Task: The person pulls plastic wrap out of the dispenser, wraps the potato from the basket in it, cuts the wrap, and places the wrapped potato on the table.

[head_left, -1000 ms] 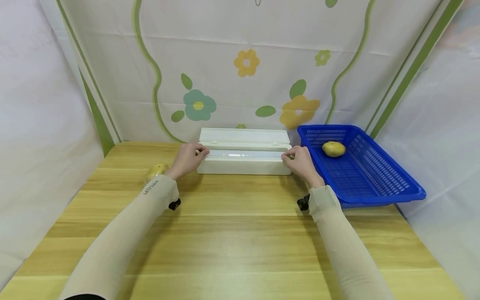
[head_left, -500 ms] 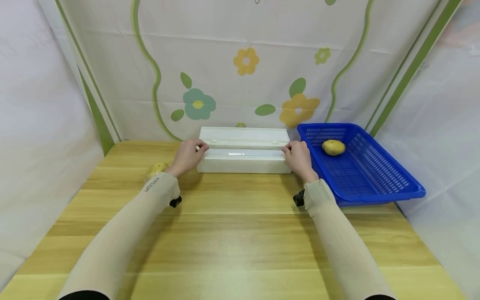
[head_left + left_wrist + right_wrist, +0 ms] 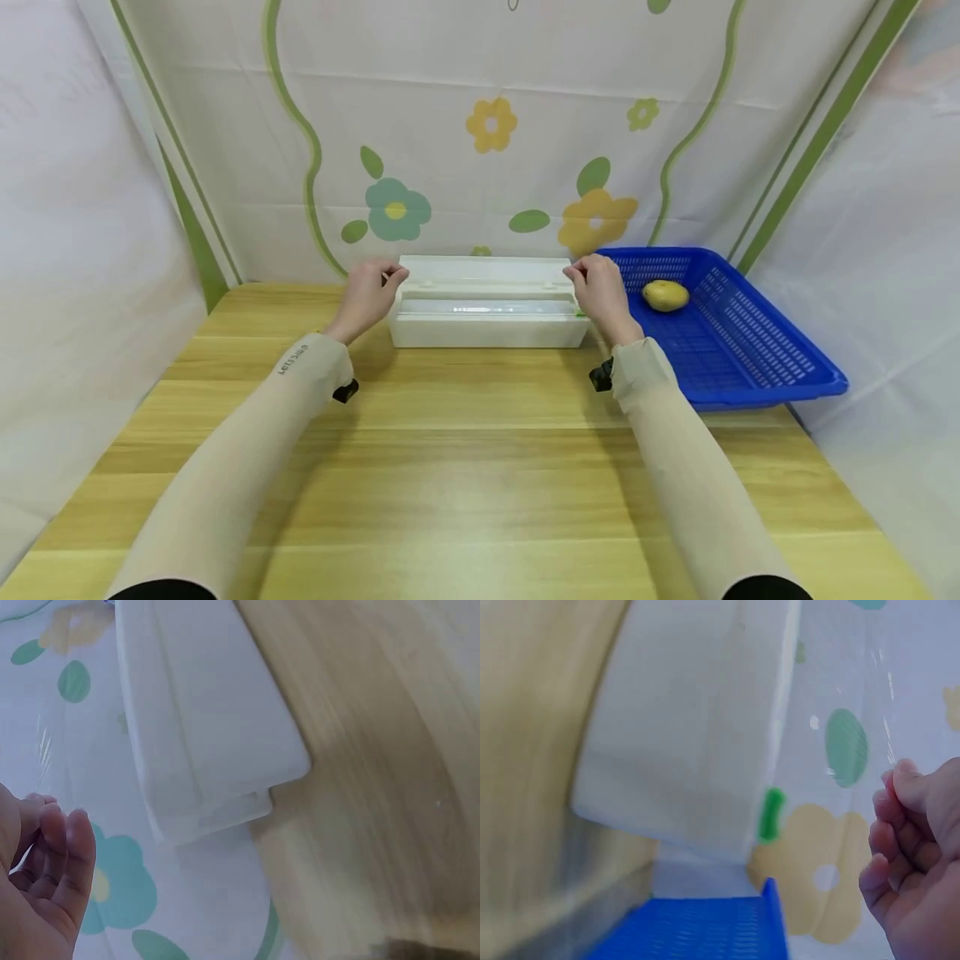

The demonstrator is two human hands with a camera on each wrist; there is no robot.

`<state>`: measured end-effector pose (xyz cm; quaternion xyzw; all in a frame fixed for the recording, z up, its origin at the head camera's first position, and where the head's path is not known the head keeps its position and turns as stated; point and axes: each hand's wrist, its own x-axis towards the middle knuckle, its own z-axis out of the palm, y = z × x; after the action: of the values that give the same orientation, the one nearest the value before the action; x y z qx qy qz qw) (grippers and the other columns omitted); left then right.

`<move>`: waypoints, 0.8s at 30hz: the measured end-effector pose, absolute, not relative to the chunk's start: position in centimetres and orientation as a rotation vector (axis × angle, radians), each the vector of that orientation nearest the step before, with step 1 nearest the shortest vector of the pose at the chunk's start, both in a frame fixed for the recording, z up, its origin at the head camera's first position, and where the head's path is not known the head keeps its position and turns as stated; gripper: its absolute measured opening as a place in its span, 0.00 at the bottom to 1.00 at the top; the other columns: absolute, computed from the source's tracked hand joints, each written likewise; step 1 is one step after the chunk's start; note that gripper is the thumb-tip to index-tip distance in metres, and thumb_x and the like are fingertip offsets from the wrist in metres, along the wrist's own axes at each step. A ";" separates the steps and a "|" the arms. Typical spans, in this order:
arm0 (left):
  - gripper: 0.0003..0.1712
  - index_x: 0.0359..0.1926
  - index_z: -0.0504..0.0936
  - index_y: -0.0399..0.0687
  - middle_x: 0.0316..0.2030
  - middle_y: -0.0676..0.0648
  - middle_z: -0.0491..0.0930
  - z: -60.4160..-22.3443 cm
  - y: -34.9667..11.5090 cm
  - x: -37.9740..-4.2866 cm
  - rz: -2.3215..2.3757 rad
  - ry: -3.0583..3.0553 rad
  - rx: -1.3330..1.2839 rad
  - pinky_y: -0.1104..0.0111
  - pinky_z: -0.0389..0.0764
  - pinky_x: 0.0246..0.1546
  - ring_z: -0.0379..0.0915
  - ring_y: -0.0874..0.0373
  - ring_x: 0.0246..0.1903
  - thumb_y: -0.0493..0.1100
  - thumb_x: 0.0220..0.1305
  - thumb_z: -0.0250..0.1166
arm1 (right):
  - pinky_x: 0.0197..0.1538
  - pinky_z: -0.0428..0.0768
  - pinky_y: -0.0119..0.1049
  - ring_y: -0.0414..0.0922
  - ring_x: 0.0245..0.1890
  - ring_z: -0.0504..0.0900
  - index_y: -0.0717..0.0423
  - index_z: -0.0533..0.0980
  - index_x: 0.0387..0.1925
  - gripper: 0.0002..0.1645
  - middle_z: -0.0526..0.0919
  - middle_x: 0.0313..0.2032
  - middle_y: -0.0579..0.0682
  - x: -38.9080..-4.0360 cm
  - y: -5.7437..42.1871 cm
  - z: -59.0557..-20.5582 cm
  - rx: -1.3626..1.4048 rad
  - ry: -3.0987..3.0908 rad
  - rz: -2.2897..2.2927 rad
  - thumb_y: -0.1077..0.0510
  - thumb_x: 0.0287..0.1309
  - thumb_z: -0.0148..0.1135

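Observation:
A white cling film dispenser (image 3: 487,333) stands at the back of the table with its lid (image 3: 483,271) raised. My left hand (image 3: 363,298) is above its left end, thumb and fingertips pinched together. My right hand (image 3: 604,300) does the same above the right end. Between them stretches a sheet of clear cling film (image 3: 889,712), visible mainly by its glints in the wrist views. I hold one corner of the film in each hand. A green tab (image 3: 771,814) sits at the dispenser's right end.
At the right is a blue plastic basket (image 3: 757,333) with one yellow potato (image 3: 665,295) in it. A flower-patterned cloth (image 3: 450,67) hangs right behind the dispenser. The wooden table (image 3: 472,483) extends toward me.
Both hands have risen from the dispenser's front edge to about the height of the raised lid, drawing the film upward. My left forearm now hides nearly all of the yellow potato at the left.

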<state>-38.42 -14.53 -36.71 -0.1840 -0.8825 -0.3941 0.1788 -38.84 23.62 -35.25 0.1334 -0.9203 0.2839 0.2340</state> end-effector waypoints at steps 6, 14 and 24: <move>0.12 0.38 0.85 0.37 0.29 0.42 0.81 -35.2 -14.9 -38.4 -1.104 -2.447 -0.520 0.61 0.74 0.28 0.74 0.53 0.25 0.41 0.73 0.59 | 0.36 0.76 0.47 0.54 0.31 0.78 0.68 0.81 0.36 0.12 0.81 0.33 0.61 -39.0 24.1 -33.6 0.464 -2.490 0.723 0.61 0.70 0.58; 0.13 0.39 0.85 0.34 0.32 0.40 0.80 -32.9 -14.9 -38.9 -1.030 -2.361 -0.550 0.61 0.74 0.34 0.73 0.51 0.30 0.40 0.72 0.60 | 0.39 0.76 0.51 0.58 0.33 0.79 0.71 0.80 0.34 0.12 0.81 0.33 0.64 -38.9 24.4 -31.4 0.579 -2.433 0.614 0.64 0.69 0.57; 0.13 0.41 0.85 0.32 0.32 0.40 0.81 -30.7 -15.0 -38.8 -1.026 -2.321 -0.545 0.64 0.72 0.31 0.72 0.52 0.28 0.40 0.72 0.59 | 0.47 0.72 0.52 0.58 0.35 0.76 0.67 0.77 0.32 0.12 0.80 0.32 0.62 -38.5 24.6 -28.9 0.611 -2.434 0.548 0.62 0.70 0.57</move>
<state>-38.78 -14.98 -30.66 -0.2022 -0.8611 -0.3807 0.2696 -38.48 24.58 -28.90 0.2283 -0.9089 0.2045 0.2827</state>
